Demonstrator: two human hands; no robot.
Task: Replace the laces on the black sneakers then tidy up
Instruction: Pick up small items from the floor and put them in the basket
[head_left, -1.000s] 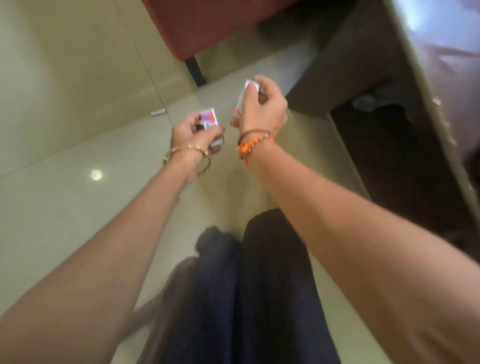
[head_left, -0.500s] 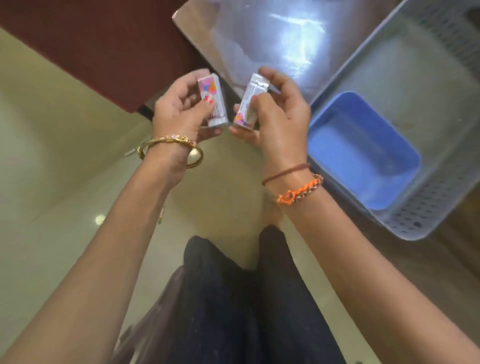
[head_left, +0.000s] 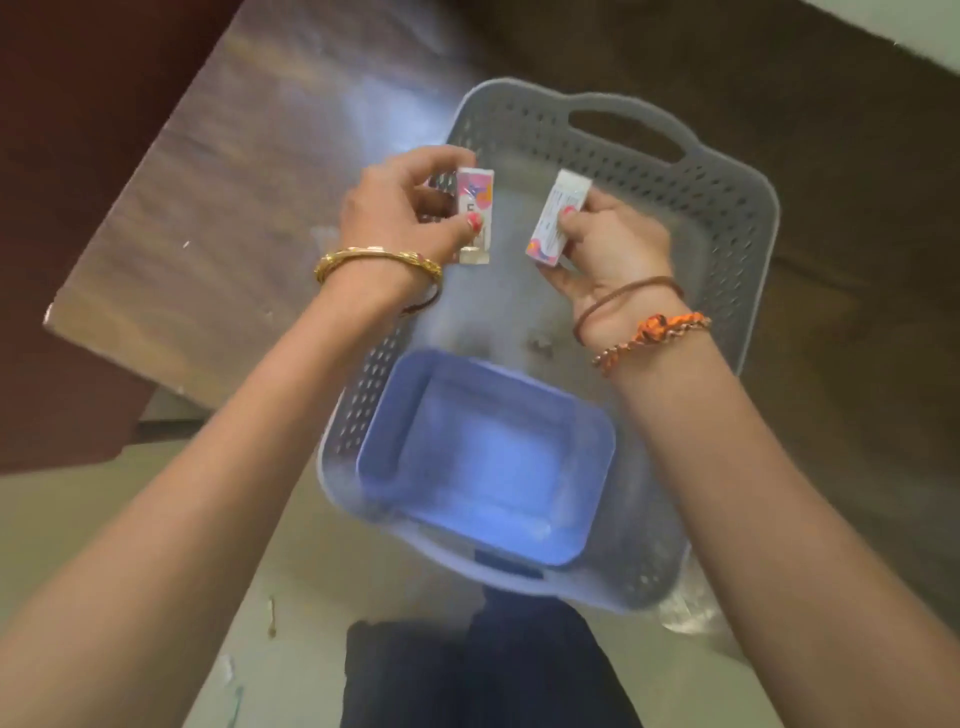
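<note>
Brown wooden bench (head_left: 218, 218) is carrying a grey perforated plastic basket (head_left: 727, 208), a blue rectangular tub (head_left: 483, 467) at its 6 o'clock. Left hand (head_left: 400, 208) and right hand (head_left: 613, 244) are each pinching a small printed packet (head_left: 475, 213) (head_left: 556, 218) overhead, probably for stowing; sneakers are out of view.

Single head-worn view, looking steeply down from close above the grey basket (head_left: 727, 218) on the table (head_left: 249, 197); floor (head_left: 104, 519) below.

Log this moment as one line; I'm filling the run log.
left hand: holds box | right hand: holds second box | both over grey basket | blue tray inside
</note>
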